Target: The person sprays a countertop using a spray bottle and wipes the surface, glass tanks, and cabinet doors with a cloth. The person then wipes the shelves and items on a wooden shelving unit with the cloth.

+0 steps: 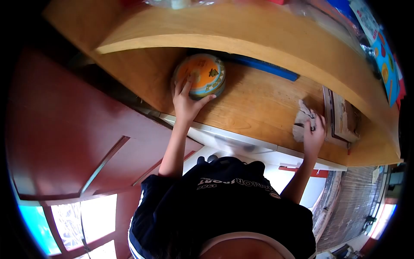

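My left hand (pixel 187 101) rests on a round tin (pixel 202 71) with an orange lid and a patterned pale-blue side. Its fingers are spread over the lid and the near side, and the thumb points right along the rim. The tin sits at the left end of a wooden shelf (pixel 254 103). Toward the right end, my right hand (pixel 315 131) is closed on a crumpled greyish cloth (pixel 302 118), which lies against the shelf surface. Just right of that hand stand several books or boxes (pixel 340 114).
A blue flat object (pixel 261 67) lies along the back of the shelf. Above runs an upper wooden board (pixel 241 41) with colourful packages (pixel 384 56) at its right. A dark red door (pixel 73 134) is on the left. White drawer fronts (pixel 233 140) lie below the shelf.
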Tool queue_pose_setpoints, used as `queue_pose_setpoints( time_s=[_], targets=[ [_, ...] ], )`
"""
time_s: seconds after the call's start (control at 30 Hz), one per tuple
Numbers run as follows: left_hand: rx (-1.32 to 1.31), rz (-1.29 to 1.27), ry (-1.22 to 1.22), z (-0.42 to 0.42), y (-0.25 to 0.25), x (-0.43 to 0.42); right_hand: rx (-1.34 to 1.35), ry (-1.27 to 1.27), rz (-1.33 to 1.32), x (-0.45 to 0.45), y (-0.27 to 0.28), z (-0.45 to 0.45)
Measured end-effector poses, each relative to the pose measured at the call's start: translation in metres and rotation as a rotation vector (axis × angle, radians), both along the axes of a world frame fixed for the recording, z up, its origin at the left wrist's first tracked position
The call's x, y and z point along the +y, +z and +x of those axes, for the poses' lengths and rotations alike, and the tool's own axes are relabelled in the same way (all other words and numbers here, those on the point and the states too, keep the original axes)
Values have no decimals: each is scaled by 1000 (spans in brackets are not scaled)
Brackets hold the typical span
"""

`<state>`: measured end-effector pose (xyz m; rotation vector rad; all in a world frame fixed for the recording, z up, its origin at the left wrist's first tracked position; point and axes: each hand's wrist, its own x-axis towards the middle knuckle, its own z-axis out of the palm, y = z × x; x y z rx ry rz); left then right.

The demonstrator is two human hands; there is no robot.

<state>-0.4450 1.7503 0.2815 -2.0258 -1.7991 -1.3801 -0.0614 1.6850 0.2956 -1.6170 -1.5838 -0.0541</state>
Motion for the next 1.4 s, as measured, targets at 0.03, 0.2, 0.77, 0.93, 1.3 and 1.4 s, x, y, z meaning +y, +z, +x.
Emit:
queue_pose_setpoints(
  time_s=[0.03, 0.2, 0.77, 0.93, 1.3, 1.4],
  targets=[
    [-5, 3, 22, 0, 0, 6, 44, -53, -29, 2, -5, 10],
    [48, -41, 78, 2, -1, 14, -226, -311, -192, 43, -14, -9],
    [96, 239, 18, -53, 25, -84, -445, 588, -125, 2, -4, -259],
    [721, -265, -81, -93, 64, -107, -193, 588, 8, 14, -5, -247],
    [1563, -586, 60, -92, 16, -111, -152, 510, 105, 11, -16, -247],
    [1557, -628, 80, -81, 18, -120, -100, 575, 115, 13, -20, -240]
  ],
)
